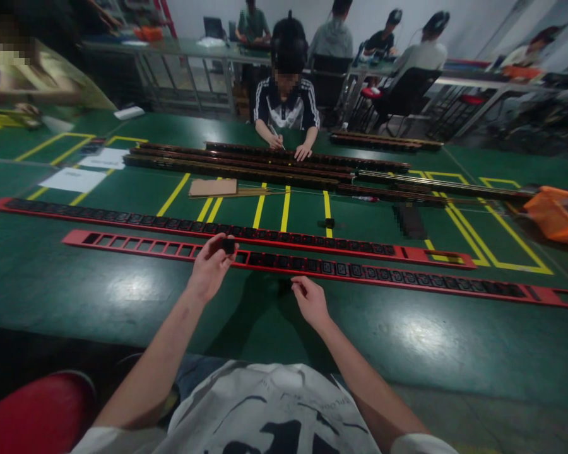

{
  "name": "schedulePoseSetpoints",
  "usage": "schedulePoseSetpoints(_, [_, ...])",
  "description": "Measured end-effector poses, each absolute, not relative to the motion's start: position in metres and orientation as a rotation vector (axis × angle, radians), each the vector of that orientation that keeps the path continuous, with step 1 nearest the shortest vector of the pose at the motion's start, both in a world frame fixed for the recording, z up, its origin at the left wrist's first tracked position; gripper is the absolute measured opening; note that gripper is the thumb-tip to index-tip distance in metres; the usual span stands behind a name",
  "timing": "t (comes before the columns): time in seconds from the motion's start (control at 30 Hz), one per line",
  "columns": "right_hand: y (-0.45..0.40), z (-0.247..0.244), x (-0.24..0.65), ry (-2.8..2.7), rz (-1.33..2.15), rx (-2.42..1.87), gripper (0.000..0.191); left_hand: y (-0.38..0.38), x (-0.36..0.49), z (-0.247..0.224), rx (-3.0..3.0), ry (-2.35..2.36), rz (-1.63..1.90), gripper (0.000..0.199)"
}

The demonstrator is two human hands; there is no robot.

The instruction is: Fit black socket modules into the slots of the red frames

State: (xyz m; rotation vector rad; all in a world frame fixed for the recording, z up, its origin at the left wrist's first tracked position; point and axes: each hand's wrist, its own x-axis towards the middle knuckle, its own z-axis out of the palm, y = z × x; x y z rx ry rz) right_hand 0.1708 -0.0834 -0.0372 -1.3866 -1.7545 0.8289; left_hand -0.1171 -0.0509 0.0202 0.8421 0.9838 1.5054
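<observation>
My left hand (209,270) is closed around a small black socket module (228,245), held up over the nearer red rail (307,273). That rail has bare rectangular openings along its left part, while black sockets fill most of the right part. On the near side of the rail, my right hand (311,301) is closed with fingers curled together just above the table. Whether anything is pinched in it cannot be made out. Behind the nearer rail lies a second red rail (137,221), filled with a row of black sockets.
A loose black block (330,222) sits beyond the rails on the green table (123,290). Long dark metal bars (246,170) lie farther back, beside a cardboard piece (213,187) and paper sheets (71,180). An orange bag (558,211) stands right. Across, a co-worker (286,101) holds a pen-like tool.
</observation>
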Motion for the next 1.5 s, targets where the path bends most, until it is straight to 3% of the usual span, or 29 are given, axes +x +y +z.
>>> schedulePoseSetpoints(0.13, [-0.083, -0.038, 0.171, -1.751, 0.839, -1.384, 0.022, -0.044, -0.12, 0.022, 1.212, 1.211, 1.493, 0.058])
schedulePoseSetpoints(0.27, [-0.084, -0.037, 0.171, -1.748, 0.848, -1.376, 0.022, -0.037, -0.126, 0.01, 1.672, 1.413, 1.281, 0.055])
schedulePoseSetpoints(0.43, [-0.085, -0.035, 0.17, -1.75, 0.843, -1.385, 0.022, -0.033, -0.13, -0.009, 1.905, 1.5, 1.063, 0.065])
schedulePoseSetpoints(0.6, [-0.084, -0.034, 0.169, -1.756, 0.849, -1.386, 0.022, -0.029, -0.134, -0.017, 2.124, 1.55, 0.936, 0.048])
schedulePoseSetpoints(1.03, [-0.083, -0.035, 0.169, -1.767, 0.818, -1.387, 0.023, -0.022, -0.135, -0.017, 2.22, 1.546, 0.74, 0.048])
schedulePoseSetpoints(1.5, [-0.084, -0.032, 0.169, -1.767, 0.82, -1.391, 0.023, -0.031, -0.133, -0.019, 2.156, 1.487, 0.916, 0.047])
